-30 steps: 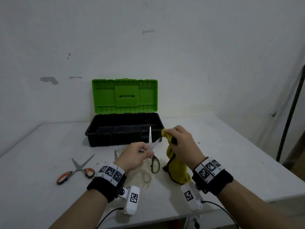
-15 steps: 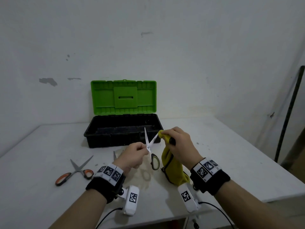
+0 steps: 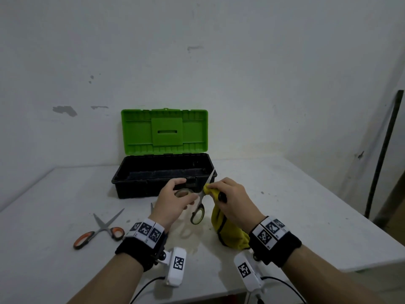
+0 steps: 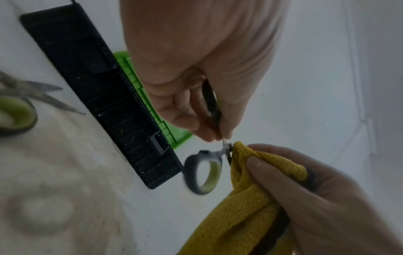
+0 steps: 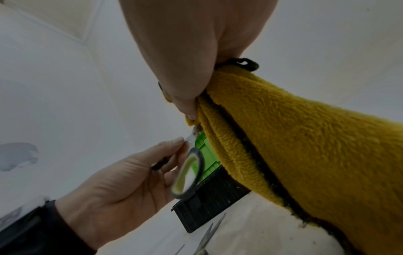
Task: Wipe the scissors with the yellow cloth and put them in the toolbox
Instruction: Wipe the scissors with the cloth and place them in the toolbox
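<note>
Grey-and-green-handled scissors (image 3: pixel 198 212) are held over the table in front of the open toolbox (image 3: pixel 153 190), which has a black base and a raised green lid (image 3: pixel 164 130). My left hand (image 3: pixel 189 197) grips one handle loop; the other loop (image 4: pixel 202 172) hangs free. One blade points up and right toward the box. My right hand (image 3: pixel 217 184) pinches the yellow cloth (image 3: pixel 228 231) around that blade near the pivot, and the rest of the cloth (image 5: pixel 305 146) hangs to the table. The wrist views show the left hand's fingertips (image 4: pixel 213 134) on the handle and the right hand's fingertips (image 5: pixel 189 110) on the cloth.
Orange-handled scissors (image 3: pixel 98 229) lie open on the table to the left. Another green-handled pair (image 4: pixel 17 112) lies on a stained patch below my left hand. The table's front edge is near my wrists. A dark pole (image 3: pixel 381 154) stands at the far right.
The cloth pinch has slid from the blade tip down toward the pivot. The scissors have tilted right toward the toolbox, and my left hand has turned so a handle loop shows.
</note>
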Available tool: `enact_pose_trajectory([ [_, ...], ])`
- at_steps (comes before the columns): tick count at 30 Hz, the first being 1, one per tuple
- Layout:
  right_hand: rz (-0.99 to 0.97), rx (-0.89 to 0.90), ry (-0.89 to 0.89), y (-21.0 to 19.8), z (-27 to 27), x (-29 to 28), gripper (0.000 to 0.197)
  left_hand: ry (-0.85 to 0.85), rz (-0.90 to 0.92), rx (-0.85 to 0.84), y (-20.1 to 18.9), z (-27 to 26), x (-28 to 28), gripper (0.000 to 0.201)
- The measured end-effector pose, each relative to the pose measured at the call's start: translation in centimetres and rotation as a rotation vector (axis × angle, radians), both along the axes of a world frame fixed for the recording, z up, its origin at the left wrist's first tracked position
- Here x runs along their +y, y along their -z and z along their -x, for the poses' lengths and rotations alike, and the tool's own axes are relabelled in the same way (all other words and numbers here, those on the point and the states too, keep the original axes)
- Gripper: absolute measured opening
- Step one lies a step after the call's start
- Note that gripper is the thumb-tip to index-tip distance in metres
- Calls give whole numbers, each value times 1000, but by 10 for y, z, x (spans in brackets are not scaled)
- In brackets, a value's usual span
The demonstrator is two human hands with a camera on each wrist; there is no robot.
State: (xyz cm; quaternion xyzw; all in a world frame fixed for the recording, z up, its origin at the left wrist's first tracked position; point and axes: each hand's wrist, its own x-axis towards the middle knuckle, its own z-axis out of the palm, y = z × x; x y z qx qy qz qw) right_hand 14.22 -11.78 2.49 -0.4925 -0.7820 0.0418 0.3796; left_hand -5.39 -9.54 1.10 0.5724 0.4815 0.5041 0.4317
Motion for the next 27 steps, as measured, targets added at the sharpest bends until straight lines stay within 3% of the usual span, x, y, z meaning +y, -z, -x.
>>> enact_pose_trajectory([
  [5, -7, 24, -12, -1, 4, -1, 28, -63, 74, -328, 2, -9, 3, 15],
  [8, -15, 20, -23, -3, 6, -3, 27, -20, 140, -470, -1, -15, -2, 15],
  [16, -40, -10, -68, -13, 17, -12, 34, -117, 36, -314, 0, -19, -6, 17],
  [23, -14, -154, -63, -14, 28, -16, 46, -87, 62, -299, 1, -21, -6, 23],
  [27, 12, -90, 20, -18, 24, -10, 43, -92, 47, -289, 3, -17, -7, 18],
])
